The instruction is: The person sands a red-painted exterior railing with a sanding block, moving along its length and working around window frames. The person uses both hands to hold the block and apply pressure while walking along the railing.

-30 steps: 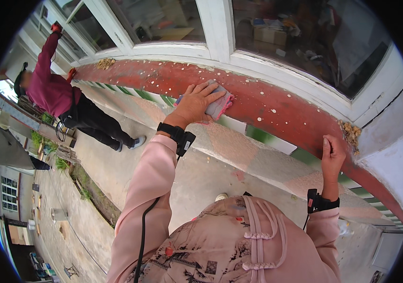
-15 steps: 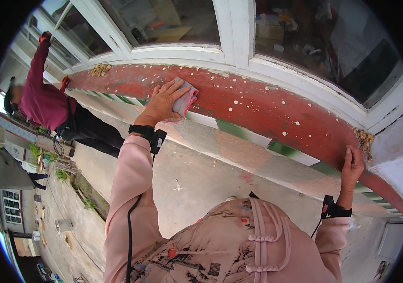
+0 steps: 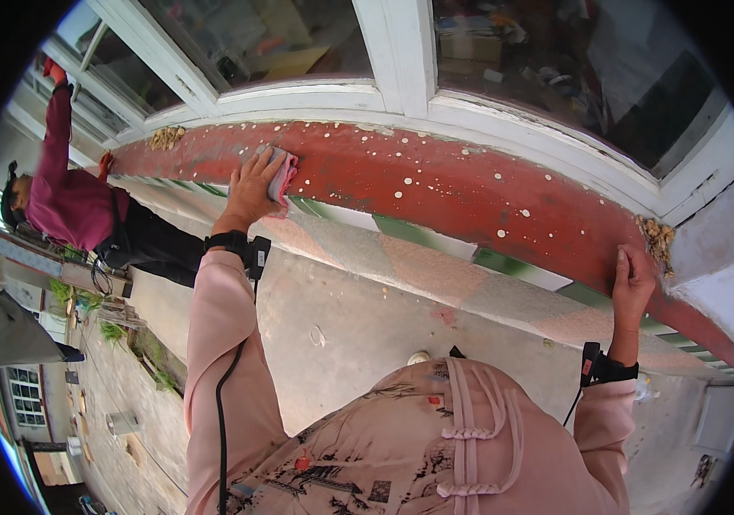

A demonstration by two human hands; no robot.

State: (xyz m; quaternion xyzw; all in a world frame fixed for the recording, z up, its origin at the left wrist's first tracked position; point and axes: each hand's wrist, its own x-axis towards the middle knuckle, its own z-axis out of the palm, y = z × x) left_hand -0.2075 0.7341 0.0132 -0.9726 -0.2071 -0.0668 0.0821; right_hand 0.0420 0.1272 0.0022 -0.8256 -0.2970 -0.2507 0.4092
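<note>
A folded grey cloth with pink edges (image 3: 282, 178) lies pressed on the red painted window sill (image 3: 341, 163). My left hand (image 3: 252, 188) is spread over the cloth and holds it against the sill. Part of the cloth is hidden under the palm. My right hand (image 3: 633, 279) rests on the sill's outer edge near its right end. Its fingers are curled in, and I see nothing in them. Pale spots and drips dot the sill.
White-framed windows (image 3: 407, 60) rise behind the sill. Crumbly yellowish-brown clumps sit at the right corner (image 3: 657, 243) and farther left (image 3: 166, 137). On the left a person in a maroon top (image 3: 75, 202) reaches up to the windows with a red-gloved hand. A concrete floor (image 3: 315, 292) lies below.
My left hand has slid leftward along the sill with the cloth under it. My right hand stays at the sill's edge. The other person's raised arm has shifted, and the whole view has moved slightly.
</note>
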